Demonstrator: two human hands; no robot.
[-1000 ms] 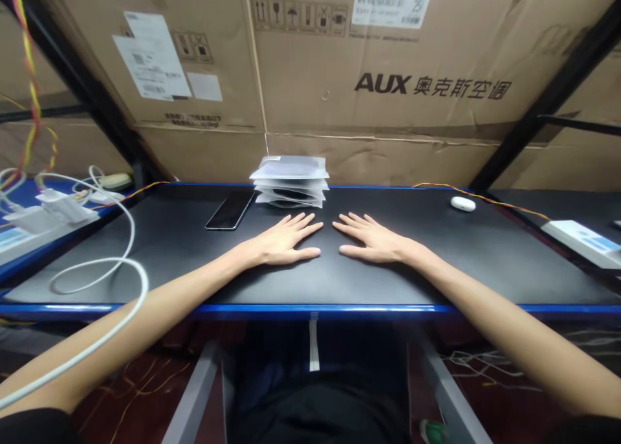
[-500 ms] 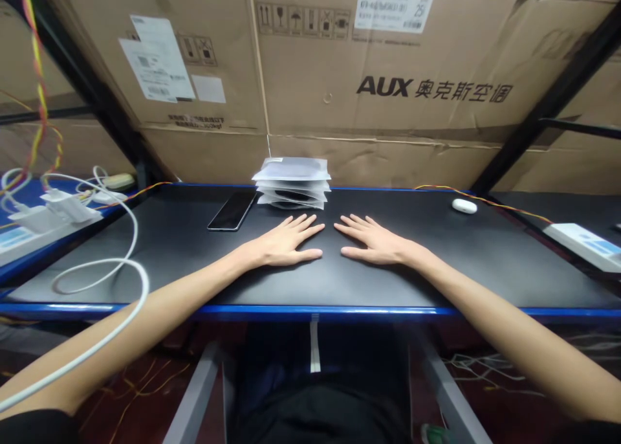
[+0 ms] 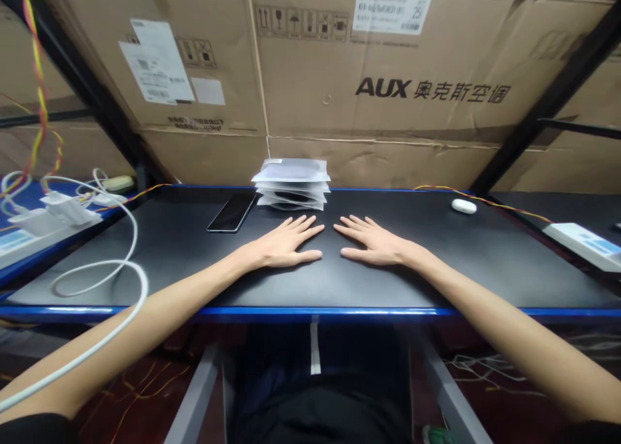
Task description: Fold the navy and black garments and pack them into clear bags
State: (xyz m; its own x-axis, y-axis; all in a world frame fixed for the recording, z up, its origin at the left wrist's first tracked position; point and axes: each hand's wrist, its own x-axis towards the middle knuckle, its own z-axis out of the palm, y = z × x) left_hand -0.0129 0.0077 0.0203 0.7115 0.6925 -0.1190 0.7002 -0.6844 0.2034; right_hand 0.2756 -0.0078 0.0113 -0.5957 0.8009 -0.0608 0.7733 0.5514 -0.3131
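My left hand (image 3: 290,243) lies palm down on the black tabletop (image 3: 339,287), fingers spread and holding nothing. Just beyond its fingertips stands a stack of white packets or envelopes (image 3: 292,172), slightly fanned apart. A dark smartphone (image 3: 231,213) rests flat to the left of the stack. Opposite, my right hand (image 3: 372,239) is also flat on the surface with its fingers apart. A narrow gap separates the two hands. The small white earbud case (image 3: 464,206) sits farther off to the right, near the back.
Large cardboard boxes (image 3: 310,62) form a wall behind the table. A white cable (image 3: 138,269) loops over the left side and across my left forearm. Power strips stand at the left (image 3: 43,227) and right (image 3: 585,244). Black metal posts rise at both back corners.
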